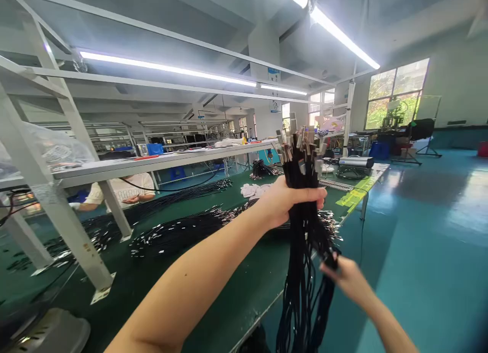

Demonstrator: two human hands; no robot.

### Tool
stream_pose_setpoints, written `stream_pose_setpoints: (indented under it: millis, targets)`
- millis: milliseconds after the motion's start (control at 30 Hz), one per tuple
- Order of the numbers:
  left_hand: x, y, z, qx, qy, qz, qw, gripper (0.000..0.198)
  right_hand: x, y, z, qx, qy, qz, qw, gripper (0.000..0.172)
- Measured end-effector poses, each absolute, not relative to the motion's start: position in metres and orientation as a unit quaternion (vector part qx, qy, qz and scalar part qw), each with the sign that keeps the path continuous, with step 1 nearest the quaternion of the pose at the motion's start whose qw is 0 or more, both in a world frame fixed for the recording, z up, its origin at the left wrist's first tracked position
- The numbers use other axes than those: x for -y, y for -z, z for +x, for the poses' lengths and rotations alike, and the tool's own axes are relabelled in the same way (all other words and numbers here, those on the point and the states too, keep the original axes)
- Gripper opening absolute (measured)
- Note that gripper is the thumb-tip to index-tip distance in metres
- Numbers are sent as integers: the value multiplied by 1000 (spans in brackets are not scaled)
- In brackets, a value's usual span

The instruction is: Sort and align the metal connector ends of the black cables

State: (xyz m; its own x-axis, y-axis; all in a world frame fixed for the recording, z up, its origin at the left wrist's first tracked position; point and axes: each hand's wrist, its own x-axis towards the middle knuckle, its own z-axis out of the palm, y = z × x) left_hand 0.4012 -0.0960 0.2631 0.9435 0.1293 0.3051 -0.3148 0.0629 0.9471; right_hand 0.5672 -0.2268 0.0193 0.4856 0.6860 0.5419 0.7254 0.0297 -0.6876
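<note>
A thick bundle of black cables (301, 251) hangs upright in front of me, its silvery metal connectors (301, 144) fanned out at the top. My left hand (287, 200) is wrapped round the bundle just under the connectors. Lower down on the right side, my right hand (345, 271) is closed round a portion of the black cables; it is slightly blurred. The loose lengths drop past the table edge and out of the bottom of the view. Behind my left arm, more black cables (183, 231) lie in piles on the green table (244, 276).
A white metal shelf frame (72, 210) rises from the table on the left. Across the table sits another person (131, 190), arms partly visible. A white cloth-like heap (253, 190), a silver cylindrical device (356, 162) and yellow-green tape (353, 198) lie towards the far right end.
</note>
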Motion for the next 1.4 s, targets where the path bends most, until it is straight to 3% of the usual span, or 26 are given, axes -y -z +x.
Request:
stream_pose_setpoints:
  millis: [100, 167, 267, 400, 533, 633, 700, 900, 1033, 1200, 1300, 1367, 1400]
  targets:
    - [99, -257, 395, 86, -152, 703, 689, 16, 245, -21, 597, 300, 253, -729, 561, 38]
    - [99, -256, 395, 70, -168, 701, 689, 16, 254, -23, 599, 379, 170, -746, 520, 34]
    - [96, -256, 399, 41, -209, 671, 710, 15, 264, -27, 593, 538, -72, -724, 427, 28]
    - [91, -252, 407, 11, -253, 635, 730, 17, 270, -36, 606, 392, 30, -765, 510, 39]
    - [80, -244, 410, 3, -289, 609, 739, 19, 271, -43, 615, 467, -113, -724, 495, 35]
    - [75, -240, 412, -3, -295, 595, 748, 21, 264, -44, 594, 436, -107, -629, 634, 48]
    - [75, -239, 414, -2, -291, 590, 753, 21, 250, -42, 569, 457, -92, -567, 679, 50]
    - [80, -232, 406, -5, -263, 628, 733, 19, 218, -40, 547, 577, -94, -656, 477, 29]
    - [70, -230, 394, -3, -279, 635, 720, 18, 221, -49, 570, 408, 179, -688, 573, 28]
    - [59, -236, 384, -19, -307, 637, 706, 18, 220, -64, 568, 547, 10, -709, 445, 26]
    - [60, -236, 384, -16, -294, 643, 707, 18, 215, -76, 561, 480, 35, -717, 504, 43]
    - [60, -235, 384, -8, -290, 641, 710, 17, 204, -79, 545, 524, -23, -671, 524, 55]
    - [60, -235, 384, -7, -293, 639, 712, 18, 196, -78, 533, 558, -61, -638, 527, 53]
